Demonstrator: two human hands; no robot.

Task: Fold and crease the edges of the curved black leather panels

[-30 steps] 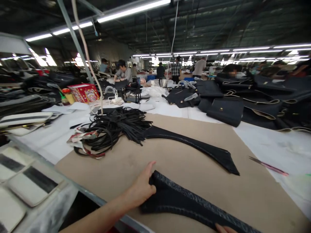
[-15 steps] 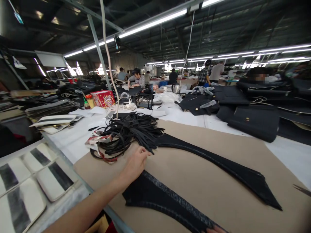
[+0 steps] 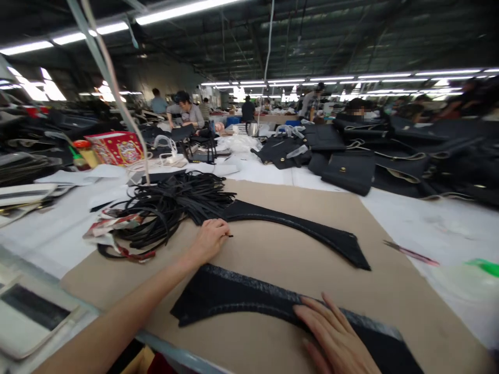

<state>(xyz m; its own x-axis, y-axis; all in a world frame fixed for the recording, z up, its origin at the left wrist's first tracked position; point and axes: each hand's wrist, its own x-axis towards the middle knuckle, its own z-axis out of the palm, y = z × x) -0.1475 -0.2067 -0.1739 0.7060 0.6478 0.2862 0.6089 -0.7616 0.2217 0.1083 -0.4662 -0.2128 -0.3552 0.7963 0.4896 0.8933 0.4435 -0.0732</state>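
My left hand point(image 3: 211, 239) is closed beside a pile of thin black strips point(image 3: 195, 192), and the dark tip of one strip point(image 3: 231, 236) shows at its fingertips. A curved black panel point(image 3: 241, 291) with a pale, whitish band along its upper edge lies flat in front of me. My right hand point(image 3: 331, 332) rests on that panel with its fingers spread. Farther off, a second curved black panel point(image 3: 292, 221) lies on the brown board point(image 3: 268, 259), its left end close to the strips.
Pink-handled scissors point(image 3: 413, 254) lie at the board's right edge. Black bag parts point(image 3: 346, 169) are piled at the back right. A red box point(image 3: 117, 148) stands at the back left. A cable point(image 3: 117, 93) hangs behind the strips. Several people work farther back.
The view has turned to the right. My right hand has come further into view, lying over the near panel. My left hand stays by the strips, with a dark tip now showing at its fingers.
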